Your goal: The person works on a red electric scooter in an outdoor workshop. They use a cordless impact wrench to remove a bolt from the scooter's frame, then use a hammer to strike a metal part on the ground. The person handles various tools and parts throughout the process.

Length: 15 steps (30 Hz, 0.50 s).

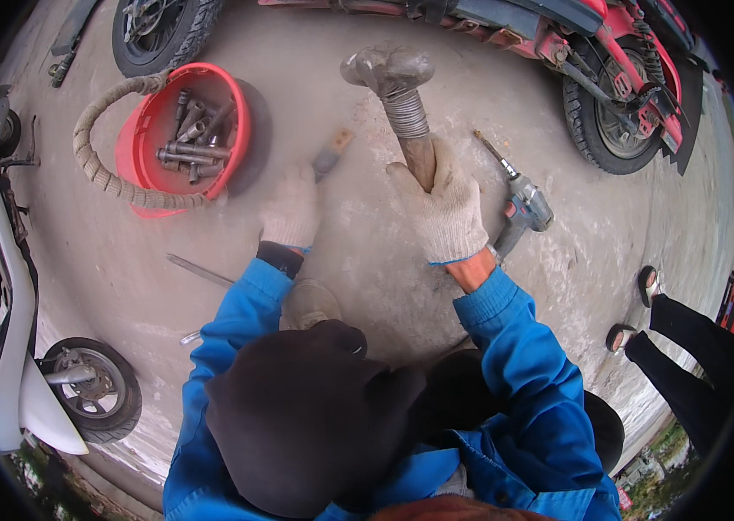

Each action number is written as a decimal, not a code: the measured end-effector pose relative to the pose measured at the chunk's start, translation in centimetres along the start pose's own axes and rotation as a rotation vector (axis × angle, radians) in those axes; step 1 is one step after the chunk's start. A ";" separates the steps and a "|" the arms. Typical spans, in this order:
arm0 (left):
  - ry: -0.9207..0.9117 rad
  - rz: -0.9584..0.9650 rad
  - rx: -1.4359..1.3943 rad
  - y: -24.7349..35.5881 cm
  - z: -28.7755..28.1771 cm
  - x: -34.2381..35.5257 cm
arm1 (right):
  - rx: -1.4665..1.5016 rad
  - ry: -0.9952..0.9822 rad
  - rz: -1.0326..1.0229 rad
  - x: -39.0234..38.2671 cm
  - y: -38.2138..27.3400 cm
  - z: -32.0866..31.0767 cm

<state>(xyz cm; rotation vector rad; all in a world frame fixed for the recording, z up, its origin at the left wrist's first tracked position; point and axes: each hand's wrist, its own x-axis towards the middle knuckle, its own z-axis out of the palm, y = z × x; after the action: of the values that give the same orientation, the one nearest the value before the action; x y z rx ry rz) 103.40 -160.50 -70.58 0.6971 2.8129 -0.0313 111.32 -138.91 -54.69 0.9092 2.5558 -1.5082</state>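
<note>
My gloved right hand is wrapped round the handle of a hammer. Its worn, dirty head points away from me, and wire is wound round the neck below it. My left hand, also in a white knit glove, is smeared by motion. At its fingertips lies a flat tool with a dark handle and brownish end; whether the fingers grip it is unclear. Right of the hammer lies a cordless impact driver with a long bit. Left of my left hand stands a red tub holding several metal sockets.
A ribbed, wrapped hose-like handle arches from the tub. A metal rod lies on the concrete at left. A red motorcycle stands at far right, a wheel at far left, a white scooter at left. Another person's legs are at right.
</note>
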 end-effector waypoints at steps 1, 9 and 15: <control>-0.026 -0.012 -0.005 0.2 -0.5 0.2 | 0.023 0.085 -0.087 -0.2 -0.4 -0.1; -0.040 -0.005 -0.004 -0.2 -0.6 1.0 | -0.325 -0.104 0.215 3.2 6.9 5.9; -0.088 -0.010 -0.042 -0.1 -1.3 -0.5 | -0.055 0.047 -0.035 1.1 2.2 1.3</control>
<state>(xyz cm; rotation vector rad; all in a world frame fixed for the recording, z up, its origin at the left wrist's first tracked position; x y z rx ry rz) 103.51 -160.70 -69.19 0.6559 2.7245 -0.0045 111.16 -138.64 -57.45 0.9095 2.6454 -1.4337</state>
